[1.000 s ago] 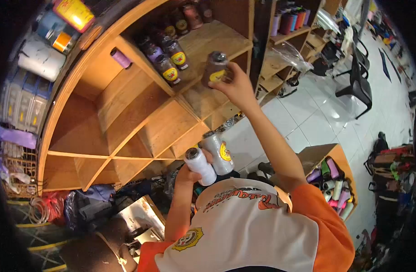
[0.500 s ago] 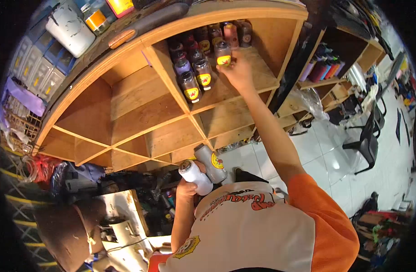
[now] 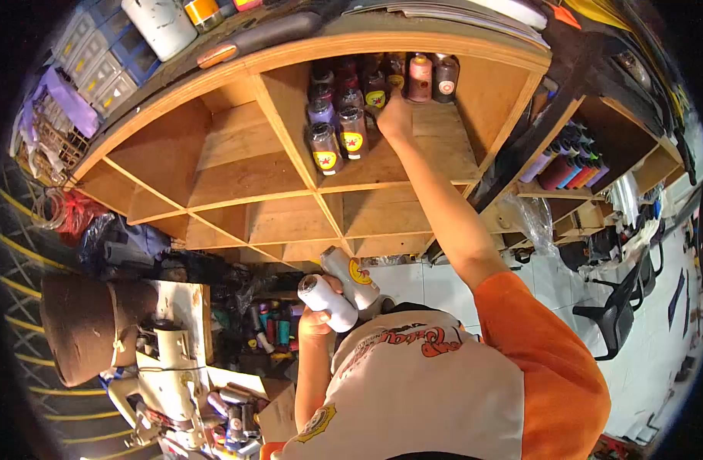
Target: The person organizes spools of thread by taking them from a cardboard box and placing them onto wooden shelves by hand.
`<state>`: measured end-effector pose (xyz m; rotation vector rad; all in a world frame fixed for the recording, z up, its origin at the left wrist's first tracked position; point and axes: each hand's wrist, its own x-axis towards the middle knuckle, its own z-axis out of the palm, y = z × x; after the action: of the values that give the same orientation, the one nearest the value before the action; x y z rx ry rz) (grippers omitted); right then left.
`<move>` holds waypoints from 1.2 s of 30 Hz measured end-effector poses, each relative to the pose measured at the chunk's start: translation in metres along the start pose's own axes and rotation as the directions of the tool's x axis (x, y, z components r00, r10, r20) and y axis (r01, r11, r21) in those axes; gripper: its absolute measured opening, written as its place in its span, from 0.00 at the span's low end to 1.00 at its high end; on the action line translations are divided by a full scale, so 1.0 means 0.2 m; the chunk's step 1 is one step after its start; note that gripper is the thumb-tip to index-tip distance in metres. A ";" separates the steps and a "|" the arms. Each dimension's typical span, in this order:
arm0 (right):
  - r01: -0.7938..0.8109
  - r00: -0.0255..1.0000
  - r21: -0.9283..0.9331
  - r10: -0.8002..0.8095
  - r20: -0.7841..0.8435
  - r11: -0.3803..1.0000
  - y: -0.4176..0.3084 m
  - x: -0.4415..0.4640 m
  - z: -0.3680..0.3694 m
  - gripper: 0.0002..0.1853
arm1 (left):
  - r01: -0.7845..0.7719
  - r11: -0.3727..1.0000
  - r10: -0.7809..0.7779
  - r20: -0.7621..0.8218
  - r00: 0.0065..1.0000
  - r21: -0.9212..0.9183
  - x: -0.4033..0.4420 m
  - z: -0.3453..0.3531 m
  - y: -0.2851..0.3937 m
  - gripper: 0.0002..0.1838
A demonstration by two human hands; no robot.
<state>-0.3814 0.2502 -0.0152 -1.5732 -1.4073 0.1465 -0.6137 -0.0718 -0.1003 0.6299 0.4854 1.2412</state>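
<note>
Right hand (image 3: pixel 395 119) at thread spools (image 3: pixel 352 132) on upper-centre shelf (image 3: pixel 443 146); finger grip too hidden to tell.
Lower centre: left hand (image 3: pixel 315 323) clamped on white spool (image 3: pixel 330 304) and grey spool (image 3: pixel 347 276), seemingly freeing the other.

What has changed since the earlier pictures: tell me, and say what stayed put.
The right hand has moved deeper into the upper compartment, bringing the dark spool from its front opening back among the spools there. Whether it has let go cannot be told. Unchanged: the left hand holds the white spool and grey spool low by the shirt.
</note>
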 end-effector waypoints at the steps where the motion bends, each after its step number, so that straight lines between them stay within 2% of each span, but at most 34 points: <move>1: -0.004 1.000 -0.009 0.004 0.005 1.000 0.01 0.00 0.01 0.26 | -0.016 1.000 0.016 -0.012 1.000 -0.004 -0.02 0.00 -0.01 0.33; 3: -0.016 1.000 -0.030 0.016 0.006 0.999 0.02 0.01 0.01 0.33 | -0.007 1.000 0.007 -0.047 0.999 -0.003 -0.04 -0.05 -0.05 0.34; 6: 0.034 0.999 0.003 -0.034 -0.025 0.999 0.05 0.02 0.04 0.35 | -0.046 0.999 0.046 -0.012 0.999 0.020 -0.04 -0.06 -0.05 0.34; 9: 0.055 0.996 -0.007 -0.055 -0.075 0.998 0.04 0.00 0.03 0.34 | -0.064 0.997 0.064 0.004 0.998 0.045 -0.05 -0.08 -0.06 0.34; 12: -0.002 1.000 0.004 0.002 -0.010 1.000 0.05 0.00 0.01 0.34 | -0.023 0.998 0.022 0.022 1.000 0.053 -0.03 -0.06 -0.05 0.35; 15: 0.109 0.985 -0.067 -0.117 -0.130 0.992 0.14 -0.02 0.02 0.32 | 0.019 0.998 -0.022 0.048 0.999 0.066 0.04 -0.01 -0.04 0.35; 18: -0.018 0.995 0.225 -0.004 0.100 0.974 0.07 -0.22 -0.25 0.26 | 0.025 0.998 -0.029 0.054 0.998 0.064 0.12 0.07 0.00 0.36; 19: -0.051 0.955 0.298 -0.041 0.293 0.953 0.08 -0.30 -0.33 0.22 | 0.025 0.998 -0.029 0.053 0.998 0.062 0.14 0.11 0.02 0.36; 20: -0.103 0.877 0.362 -0.087 0.472 0.927 0.08 -0.40 -0.41 0.18 | -0.026 0.998 0.023 0.049 0.999 0.065 0.18 0.10 0.00 0.37; 21: -0.229 0.747 0.331 -0.052 0.663 0.916 -0.01 -0.49 -0.54 0.19 | 0.062 0.997 -0.065 0.066 0.996 0.041 0.21 0.09 0.01 0.37; 22: -0.342 0.580 0.275 -0.028 0.814 0.899 -0.08 -0.57 -0.65 0.20 | 0.036 0.998 -0.038 0.064 0.997 0.042 0.24 0.11 0.01 0.37; 25: -0.374 0.538 0.393 -0.149 0.830 0.840 -0.09 -0.82 -0.74 0.22 | -0.029 0.999 0.027 0.068 0.997 0.018 0.34 0.20 0.00 0.36; 27: -0.364 0.633 0.424 -0.114 0.766 0.829 -0.17 -0.89 -0.80 0.20 | -0.012 0.999 0.008 0.104 0.995 0.037 0.39 0.17 -0.02 0.36; 28: -0.341 0.651 0.393 -0.087 0.754 0.854 -0.14 -0.91 -0.79 0.23 | -0.001 1.000 -0.003 0.131 0.991 0.027 0.41 0.18 -0.02 0.36; 31: -0.495 0.514 0.314 -0.018 0.858 0.810 -0.14 -0.90 -0.82 0.26 | 0.005 1.000 -0.011 0.202 0.979 0.030 0.46 0.16 -0.03 0.35; 32: -0.523 0.421 0.331 -0.100 0.902 0.785 -0.08 -0.89 -0.79 0.29 | 0.008 0.999 -0.018 0.227 0.974 0.044 0.47 0.16 -0.02 0.35; 36: -0.577 0.400 0.339 -0.105 0.911 0.743 -0.05 -0.89 -0.79 0.26 | 0.042 0.995 -0.064 0.273 0.960 0.085 0.49 0.19 0.00 0.35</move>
<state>-0.3426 0.0150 -0.0139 -1.0687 -1.5764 1.7490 -0.5644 0.0158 -0.0728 0.8376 0.3168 1.0666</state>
